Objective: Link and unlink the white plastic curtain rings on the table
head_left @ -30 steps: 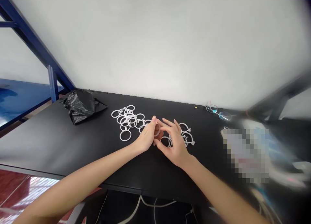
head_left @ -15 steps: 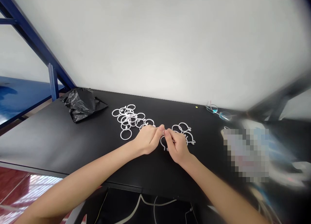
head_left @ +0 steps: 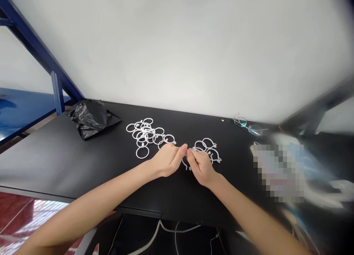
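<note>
White rings [head_left: 146,131], in two piles, mid-frame.
Left hand [head_left: 169,161] and right hand [head_left: 201,165], centre: fingers curled tight, thumb tips together; anything held is hidden, cannot tell. Smaller pile [head_left: 208,149] partly behind right hand. Black bag [head_left: 92,118], left; glasses [head_left: 254,130], right.

Thin, round white rings, plastic by the look of them, lie flat on the black tabletop [head_left: 83,166] in two groups. The left group [head_left: 144,133] is the denser, its rings overlapping in a tangle, with small knobs on several rims; one ring [head_left: 142,158] lies at its near edge. The smaller right group [head_left: 206,150], partly hidden, also overlaps, short ends jutting from some rims; its nearest ring [head_left: 183,164] appears open, ends apart.
</note>
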Demonstrator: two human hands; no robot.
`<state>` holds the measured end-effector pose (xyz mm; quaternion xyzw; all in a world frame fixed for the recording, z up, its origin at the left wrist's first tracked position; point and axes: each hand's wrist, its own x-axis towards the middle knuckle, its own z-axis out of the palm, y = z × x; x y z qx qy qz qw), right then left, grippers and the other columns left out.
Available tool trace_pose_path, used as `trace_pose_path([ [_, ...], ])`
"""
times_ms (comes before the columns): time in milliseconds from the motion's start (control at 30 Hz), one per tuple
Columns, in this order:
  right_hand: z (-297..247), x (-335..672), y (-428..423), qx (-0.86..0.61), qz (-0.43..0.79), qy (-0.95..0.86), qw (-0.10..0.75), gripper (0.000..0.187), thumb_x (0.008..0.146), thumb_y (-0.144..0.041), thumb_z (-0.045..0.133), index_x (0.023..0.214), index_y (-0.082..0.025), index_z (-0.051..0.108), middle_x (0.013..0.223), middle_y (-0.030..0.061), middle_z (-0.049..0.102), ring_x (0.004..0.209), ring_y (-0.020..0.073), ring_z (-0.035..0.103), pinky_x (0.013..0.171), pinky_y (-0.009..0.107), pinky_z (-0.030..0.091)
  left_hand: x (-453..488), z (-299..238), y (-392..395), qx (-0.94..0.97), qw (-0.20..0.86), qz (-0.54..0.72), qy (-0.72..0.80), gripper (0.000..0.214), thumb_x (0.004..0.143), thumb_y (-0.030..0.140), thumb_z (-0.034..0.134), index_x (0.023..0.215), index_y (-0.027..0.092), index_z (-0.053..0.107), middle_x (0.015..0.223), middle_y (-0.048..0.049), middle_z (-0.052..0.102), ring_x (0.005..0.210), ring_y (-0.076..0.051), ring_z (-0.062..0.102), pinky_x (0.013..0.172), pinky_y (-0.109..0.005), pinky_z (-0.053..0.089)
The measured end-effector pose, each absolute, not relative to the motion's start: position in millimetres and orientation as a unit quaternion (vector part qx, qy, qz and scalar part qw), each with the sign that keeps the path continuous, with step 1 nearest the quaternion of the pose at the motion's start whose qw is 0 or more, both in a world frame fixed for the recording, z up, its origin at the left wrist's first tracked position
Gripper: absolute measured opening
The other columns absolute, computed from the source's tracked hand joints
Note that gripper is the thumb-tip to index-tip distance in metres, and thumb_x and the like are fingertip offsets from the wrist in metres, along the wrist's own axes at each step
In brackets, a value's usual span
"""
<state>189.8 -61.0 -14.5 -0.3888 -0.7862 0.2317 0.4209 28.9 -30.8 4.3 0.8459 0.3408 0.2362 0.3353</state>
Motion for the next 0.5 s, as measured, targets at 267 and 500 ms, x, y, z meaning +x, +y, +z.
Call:
trace_pose_path([
  [267,-2,210,-47,-0.512,0.189,-0.673,0.5,0.036,0.1,-0.037,0.035,0.071,-0.021,0.049,0.05,-0.0048,0.04,0.044,0.0115,0.041,0.047,0.026,0.036,8,12,2,0.845,0.063,0.224,0.482,0.047,0.098,0.051,0.031,0.071,0.019,0.05,0.06,-0.0032,0.053,0.057,-0.018,0.048,0.057,-0.029,0.028],
  [500,-4,262,-13,-0.633,0.156,-0.641,0.405,0.017,0.076,-0.036,0.067,0.078,-0.019,0.065,0.076,0.0051,0.07,0.065,0.0187,0.064,0.063,0.032,0.052,0,-11,20,0.861,-0.102,0.133,0.481,0.04,0.096,0.046,0.044,0.076,0.015,0.059,0.072,-0.0121,0.062,0.077,-0.028,0.055,0.072,-0.038,0.037],
])
